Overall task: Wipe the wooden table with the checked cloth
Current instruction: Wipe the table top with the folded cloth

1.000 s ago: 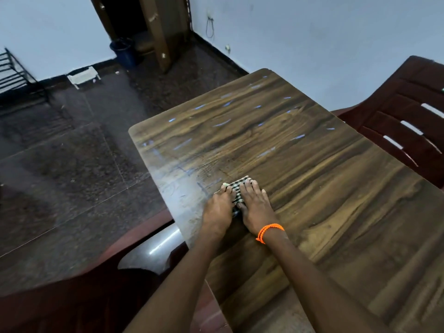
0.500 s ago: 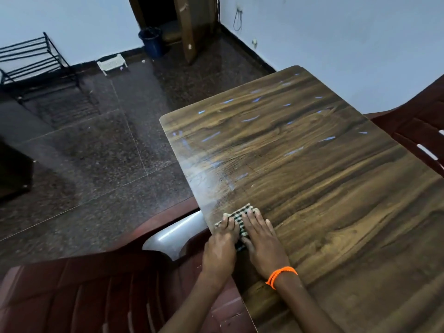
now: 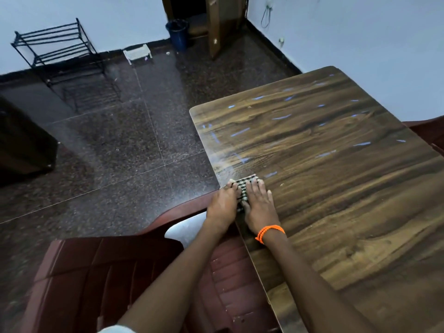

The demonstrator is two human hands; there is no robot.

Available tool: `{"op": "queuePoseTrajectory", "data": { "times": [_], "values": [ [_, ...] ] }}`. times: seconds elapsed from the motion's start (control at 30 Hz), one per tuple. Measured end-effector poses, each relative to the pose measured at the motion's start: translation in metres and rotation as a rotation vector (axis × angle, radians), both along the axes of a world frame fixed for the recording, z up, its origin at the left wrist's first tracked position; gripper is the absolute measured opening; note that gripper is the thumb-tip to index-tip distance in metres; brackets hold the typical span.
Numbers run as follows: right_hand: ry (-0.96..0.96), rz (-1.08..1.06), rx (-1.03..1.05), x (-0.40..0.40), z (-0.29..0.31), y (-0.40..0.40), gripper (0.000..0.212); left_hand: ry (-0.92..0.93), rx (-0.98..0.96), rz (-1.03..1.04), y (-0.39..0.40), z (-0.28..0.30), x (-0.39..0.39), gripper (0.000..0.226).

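The wooden table (image 3: 336,179) fills the right half of the view, with pale streaks of reflected light on its far part. A small folded checked cloth (image 3: 243,187) lies at the table's left edge. My left hand (image 3: 222,205) and my right hand (image 3: 259,207) press flat on it side by side, fingers pointing away from me. Most of the cloth is hidden under my palms; only its far end and a strip between the hands show. My left hand partly overhangs the table edge. An orange band circles my right wrist.
A dark red plastic chair (image 3: 115,280) stands below my arms, left of the table. Another red chair (image 3: 430,133) shows at the right edge. On the dark floor stand a black metal rack (image 3: 57,51), a blue bin (image 3: 177,32) and a small white stool (image 3: 137,54).
Both hands have drawn the cloth toward the table's left edge. The view has swung left, showing more floor and the near chair.
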State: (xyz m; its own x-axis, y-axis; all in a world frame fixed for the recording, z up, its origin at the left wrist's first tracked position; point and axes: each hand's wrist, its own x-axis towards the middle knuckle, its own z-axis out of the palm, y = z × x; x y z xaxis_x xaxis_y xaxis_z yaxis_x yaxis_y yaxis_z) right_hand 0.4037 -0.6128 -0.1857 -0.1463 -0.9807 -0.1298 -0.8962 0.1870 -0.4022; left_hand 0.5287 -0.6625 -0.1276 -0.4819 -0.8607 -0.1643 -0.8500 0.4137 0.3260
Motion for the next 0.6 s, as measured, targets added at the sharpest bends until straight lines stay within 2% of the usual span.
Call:
{"op": "queuePoseTrajectory", "data": {
  "times": [0.1, 0.23, 0.37, 0.6],
  "values": [
    [-0.015, 0.013, -0.019, 0.01, -0.002, 0.029, 0.066, 0.023, -0.022, -0.07, 0.024, -0.005, 0.014, 0.03],
    [-0.001, 0.007, 0.0, 0.007, -0.002, 0.058, 0.066, -0.034, -0.007, -0.147, 0.05, -0.008, 0.015, 0.042],
    [0.008, -0.025, 0.044, 0.008, 0.005, 0.06, 0.066, -0.071, -0.062, -0.143, 0.054, 0.002, 0.008, 0.033],
    [0.033, -0.097, 0.106, 0.021, 0.02, 0.056, 0.06, -0.12, 0.003, -0.087, 0.048, 0.007, 0.008, 0.019]
  ]
}}
